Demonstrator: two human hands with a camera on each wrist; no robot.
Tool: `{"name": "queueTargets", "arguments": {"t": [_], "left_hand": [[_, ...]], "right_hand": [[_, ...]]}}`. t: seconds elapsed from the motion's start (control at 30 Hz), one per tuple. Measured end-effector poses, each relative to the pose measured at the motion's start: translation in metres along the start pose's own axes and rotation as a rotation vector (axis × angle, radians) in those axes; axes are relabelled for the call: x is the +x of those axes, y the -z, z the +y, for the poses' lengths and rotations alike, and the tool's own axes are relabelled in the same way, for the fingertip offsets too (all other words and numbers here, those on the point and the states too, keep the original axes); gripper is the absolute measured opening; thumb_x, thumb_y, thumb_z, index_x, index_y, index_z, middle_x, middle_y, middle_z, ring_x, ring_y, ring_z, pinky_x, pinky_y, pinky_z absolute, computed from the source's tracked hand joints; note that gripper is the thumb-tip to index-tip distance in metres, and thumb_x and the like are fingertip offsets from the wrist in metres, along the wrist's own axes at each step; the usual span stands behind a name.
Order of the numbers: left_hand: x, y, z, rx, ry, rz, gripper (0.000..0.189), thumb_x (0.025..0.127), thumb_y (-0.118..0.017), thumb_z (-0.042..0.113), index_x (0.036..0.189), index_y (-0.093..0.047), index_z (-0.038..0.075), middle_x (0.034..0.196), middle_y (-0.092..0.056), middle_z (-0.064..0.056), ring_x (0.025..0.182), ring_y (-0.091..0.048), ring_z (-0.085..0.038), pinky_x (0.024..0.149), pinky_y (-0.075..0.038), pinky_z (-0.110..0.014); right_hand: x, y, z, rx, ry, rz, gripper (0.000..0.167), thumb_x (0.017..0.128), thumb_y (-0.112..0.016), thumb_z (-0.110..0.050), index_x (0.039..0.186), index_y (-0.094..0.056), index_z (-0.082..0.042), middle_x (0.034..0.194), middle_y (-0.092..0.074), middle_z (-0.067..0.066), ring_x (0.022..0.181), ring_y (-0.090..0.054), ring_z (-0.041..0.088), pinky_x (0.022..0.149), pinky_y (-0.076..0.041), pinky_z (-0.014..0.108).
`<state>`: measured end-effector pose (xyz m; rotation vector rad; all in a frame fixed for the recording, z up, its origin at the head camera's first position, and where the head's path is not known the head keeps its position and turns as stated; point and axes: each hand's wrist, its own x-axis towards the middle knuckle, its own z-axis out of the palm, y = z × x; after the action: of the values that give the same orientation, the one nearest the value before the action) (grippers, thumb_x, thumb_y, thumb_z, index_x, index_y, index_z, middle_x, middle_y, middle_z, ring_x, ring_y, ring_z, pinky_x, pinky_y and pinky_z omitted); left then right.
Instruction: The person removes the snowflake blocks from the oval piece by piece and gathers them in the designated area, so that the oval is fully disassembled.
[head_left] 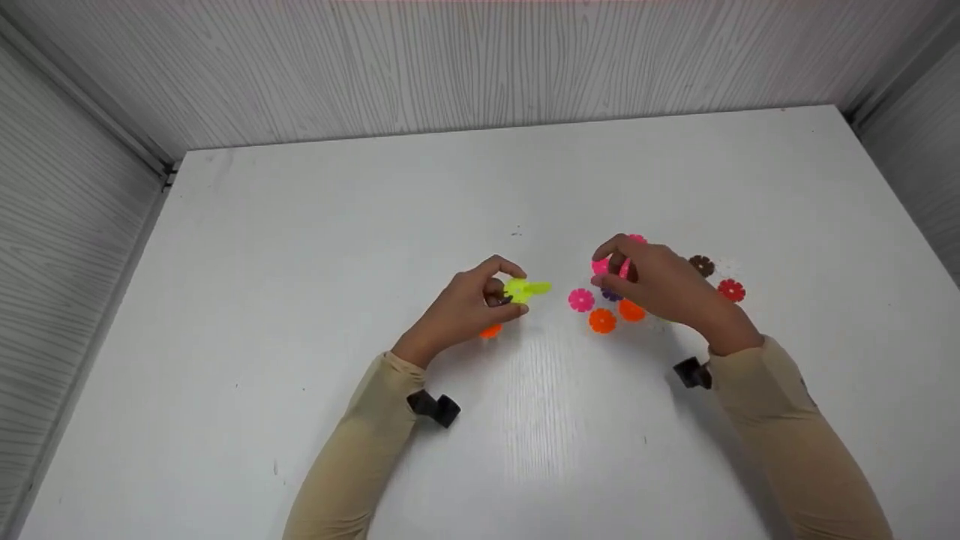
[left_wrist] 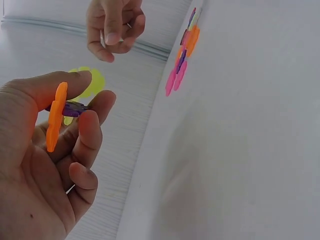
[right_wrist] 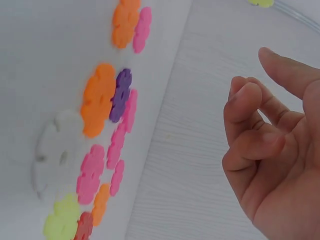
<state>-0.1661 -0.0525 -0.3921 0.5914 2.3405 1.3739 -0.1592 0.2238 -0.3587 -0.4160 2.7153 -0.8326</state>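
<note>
My left hand (head_left: 480,304) pinches a small group of joined notched plastic discs between thumb and fingers. In it are a yellow disc (head_left: 516,290), another yellow one seen edge-on (head_left: 538,287), an orange disc (left_wrist: 57,117) and a purple disc (left_wrist: 74,108). My right hand (head_left: 652,281) hovers over the loose discs with its fingers loosely bent and nothing between them. Near it lie a pink disc (head_left: 581,300), an orange disc (head_left: 602,321) and a purple disc (right_wrist: 120,95). The hand hides part of the pile in the head view.
Right of the right hand lie a brown disc (head_left: 701,265), a white disc (head_left: 727,267) and a red disc (head_left: 731,290). All rest on a white table (head_left: 337,225). A grained panel (head_left: 450,67) stands behind its far edge.
</note>
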Motion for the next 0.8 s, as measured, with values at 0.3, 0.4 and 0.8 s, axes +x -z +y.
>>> {"name": "queueTargets", "arguments": {"t": [0.3, 0.4, 0.8], "left_hand": [[0.006, -0.008, 0.012, -0.025, -0.028, -0.014, 0.040, 0.086, -0.071, 0.021, 0.121, -0.054, 0.015, 0.065, -0.048, 0.001, 0.063, -0.047, -0.012, 0.064, -0.039, -0.024], [0.007, -0.010, 0.015, -0.027, -0.042, -0.021, 0.038, 0.085, -0.071, 0.020, 0.120, -0.054, 0.016, 0.065, -0.050, 0.001, 0.063, -0.048, -0.011, 0.065, -0.040, -0.024], [0.006, -0.019, 0.021, -0.039, -0.068, -0.046, 0.037, 0.086, -0.071, 0.019, 0.119, -0.054, 0.016, 0.068, -0.057, 0.000, 0.063, -0.050, -0.011, 0.065, -0.041, -0.023]], "right_hand": [[-0.005, -0.009, -0.017, 0.110, 0.155, -0.025, 0.040, 0.090, -0.068, -0.027, 0.123, -0.055, -0.007, 0.091, -0.064, 0.002, 0.074, -0.057, 0.017, 0.063, -0.048, 0.025], [-0.005, -0.012, -0.020, 0.102, 0.162, -0.031, 0.037, 0.090, -0.068, -0.024, 0.121, -0.056, -0.007, 0.090, -0.065, 0.003, 0.073, -0.057, 0.019, 0.063, -0.049, 0.025], [-0.008, -0.019, -0.021, 0.084, 0.212, 0.021, 0.018, 0.092, -0.065, -0.015, 0.107, -0.061, -0.006, 0.087, -0.065, 0.007, 0.072, -0.055, 0.017, 0.064, -0.048, 0.023]]}}
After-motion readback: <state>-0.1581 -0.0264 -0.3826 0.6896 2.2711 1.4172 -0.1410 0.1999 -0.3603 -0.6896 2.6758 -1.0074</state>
